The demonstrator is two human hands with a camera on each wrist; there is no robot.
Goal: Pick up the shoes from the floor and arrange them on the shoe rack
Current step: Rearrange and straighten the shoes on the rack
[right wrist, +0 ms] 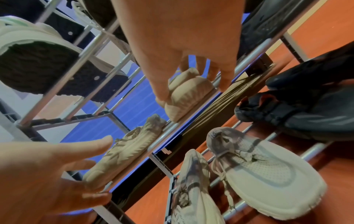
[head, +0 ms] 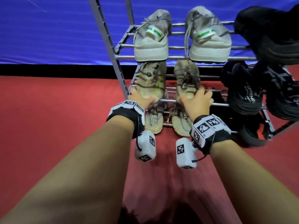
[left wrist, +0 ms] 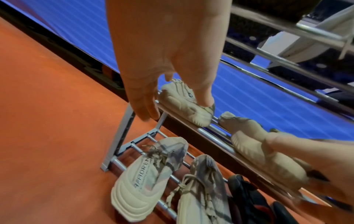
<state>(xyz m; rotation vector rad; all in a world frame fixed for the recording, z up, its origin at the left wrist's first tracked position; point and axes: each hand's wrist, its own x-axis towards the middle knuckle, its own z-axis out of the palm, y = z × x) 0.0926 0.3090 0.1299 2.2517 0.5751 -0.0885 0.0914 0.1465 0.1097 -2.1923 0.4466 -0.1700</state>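
Two tan sneakers stand side by side, heels toward me, on the middle tier of the metal shoe rack point(head: 178, 57). My left hand point(head: 142, 96) is at the heel of the left tan sneaker point(head: 150, 80). Its thumb tip rests on the heel point(left wrist: 205, 106), and its straight fingers point(left wrist: 145, 109) lie along the shoe's outer side. My right hand point(head: 194, 96) grips the heel of the right tan sneaker point(head: 186, 78). In the right wrist view, thumb and fingers close round that sneaker point(right wrist: 187, 94).
Pale grey sneakers point(head: 152, 41) with green tabs sit on the top tier, with a black shoe point(head: 267, 33) to their right. Black shoes point(head: 242, 94) fill the middle tier's right side. Two pale sneakers point(head: 152, 122) lie on the bottom tier. Red carpet point(head: 48, 118) spreads to the left.
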